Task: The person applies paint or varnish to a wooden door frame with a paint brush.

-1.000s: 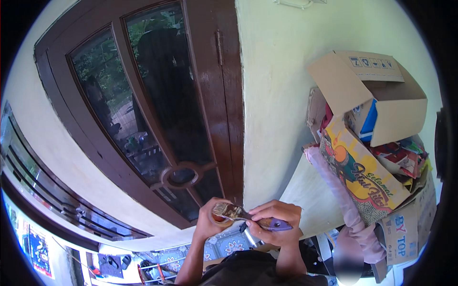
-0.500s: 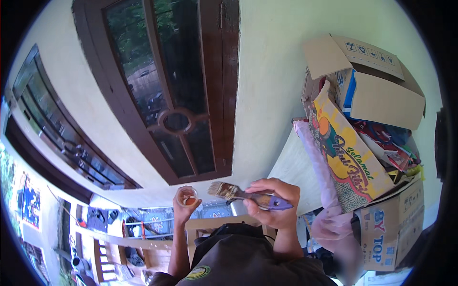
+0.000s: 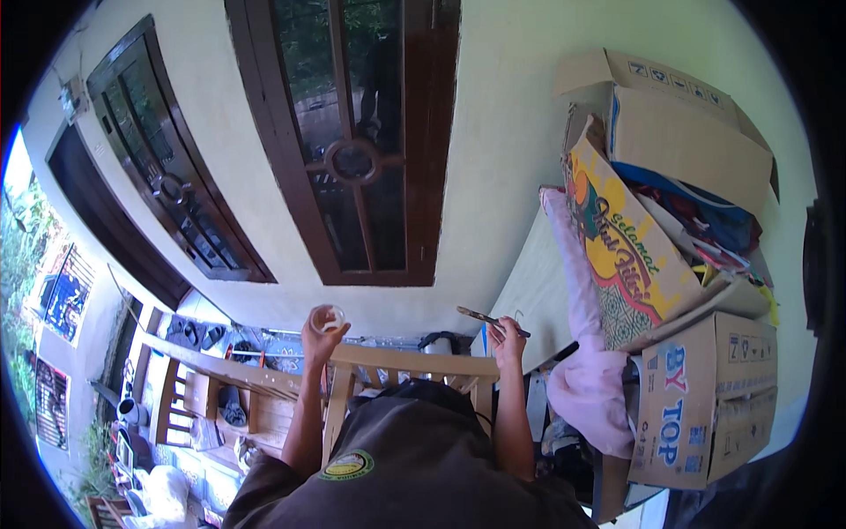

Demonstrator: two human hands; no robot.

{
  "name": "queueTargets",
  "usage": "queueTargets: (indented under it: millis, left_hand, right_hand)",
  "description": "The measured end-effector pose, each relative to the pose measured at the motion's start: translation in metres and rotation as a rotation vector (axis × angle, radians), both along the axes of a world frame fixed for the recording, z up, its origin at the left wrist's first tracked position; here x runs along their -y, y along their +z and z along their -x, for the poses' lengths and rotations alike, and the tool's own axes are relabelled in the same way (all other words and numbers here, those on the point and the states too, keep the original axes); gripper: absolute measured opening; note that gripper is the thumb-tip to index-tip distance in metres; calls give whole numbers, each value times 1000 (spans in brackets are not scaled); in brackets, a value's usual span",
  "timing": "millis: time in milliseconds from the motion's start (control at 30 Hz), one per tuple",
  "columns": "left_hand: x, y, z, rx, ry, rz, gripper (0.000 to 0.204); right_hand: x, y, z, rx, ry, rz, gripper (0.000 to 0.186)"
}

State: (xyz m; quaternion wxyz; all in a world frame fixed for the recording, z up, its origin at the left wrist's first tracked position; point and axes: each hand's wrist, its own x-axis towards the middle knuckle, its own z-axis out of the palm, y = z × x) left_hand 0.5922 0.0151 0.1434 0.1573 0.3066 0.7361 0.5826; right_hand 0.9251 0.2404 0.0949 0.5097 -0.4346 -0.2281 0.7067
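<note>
My left hand [image 3: 319, 342] is wrapped round a small transparent cup [image 3: 330, 317], its mouth turned up toward me. What the cup contains is hard to make out now. To the right, my right hand [image 3: 508, 342] grips a paintbrush [image 3: 481, 316] by its dark handle, the bristles pointing left toward the cup. A wide gap lies between brush and cup, and the brush touches nothing else. Beyond both hands rises a pale wall [image 3: 493, 132] with a brown-framed window [image 3: 421, 220].
Cardboard boxes [image 3: 696, 406] are stacked at the right, with pink cloth [image 3: 586, 388] hanging beside them. A wooden bench [image 3: 414, 360] stands between me and the wall. Sandals [image 3: 185, 333] lie at the left, near a second window [image 3: 163, 167].
Both hands have moved farther from me and wider apart. The paintbrush, close and large before, is now farther off and seen edge-on. My view has shifted, showing more of the left side.
</note>
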Motion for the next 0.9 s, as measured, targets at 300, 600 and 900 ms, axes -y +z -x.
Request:
queueTargets:
  millis: [300,600,900]
  left_hand:
    - [24,-47,-27,1,16,-8,52]
    - [84,-130,-27,-58,56,122,56]
    - [20,-31,-56,-393,-177,48,45]
  right_hand:
    - [38,-83,-39,-124,57,163,13]
    - [80,-115,-76,-56,38,252,7]
    - [114,69,5,64,116,-346,28]
